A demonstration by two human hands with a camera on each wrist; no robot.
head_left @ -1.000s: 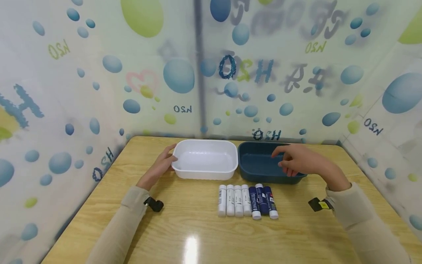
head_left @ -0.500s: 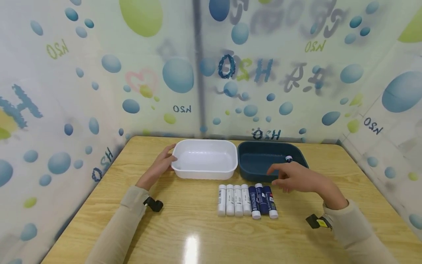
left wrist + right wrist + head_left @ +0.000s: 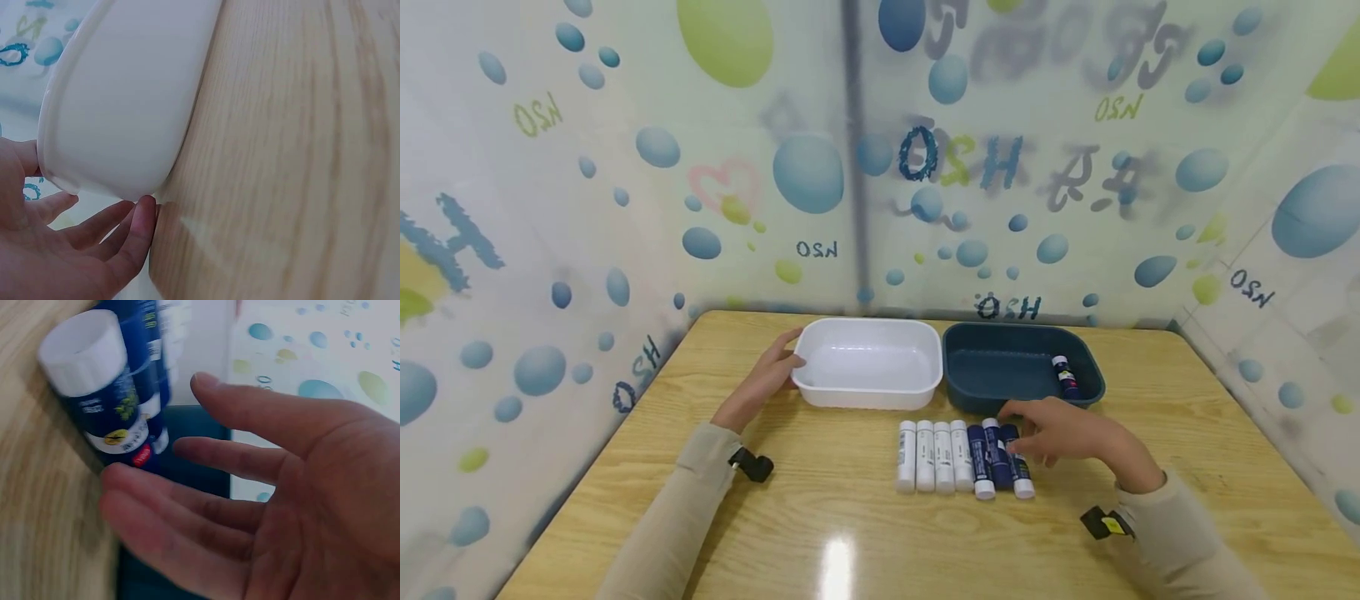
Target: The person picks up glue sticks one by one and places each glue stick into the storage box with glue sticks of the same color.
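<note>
In the head view my left hand [image 3: 763, 379] holds the left end of a white plastic bin [image 3: 867, 399]. The left wrist view shows its thumb passing behind the rim and its fingertips on the outer wall. My right hand [image 3: 1060, 429], fingers spread and slightly bent, is at the rightmost of several navy glue sticks [image 3: 1021, 467]. In the right wrist view its fingertips lie right beside that glue stick [image 3: 112, 419], which has a white cap, with nothing between thumb and fingers. Another navy glue stick [image 3: 1065, 377] leans inside the dark blue bin [image 3: 992, 404].
Several white glue sticks [image 3: 925, 457] lie in a row left of the navy ones, in front of the bins. Both bins stand side by side on the wooden table [image 3: 760, 533], near its back edge. A patterned curtain [image 3: 805, 275] hangs behind and along both sides.
My right hand has moved from over the dark blue bin toward me, to the navy glue sticks. The glue stick inside that bin has come into view. My left hand stays at the white bin.
</note>
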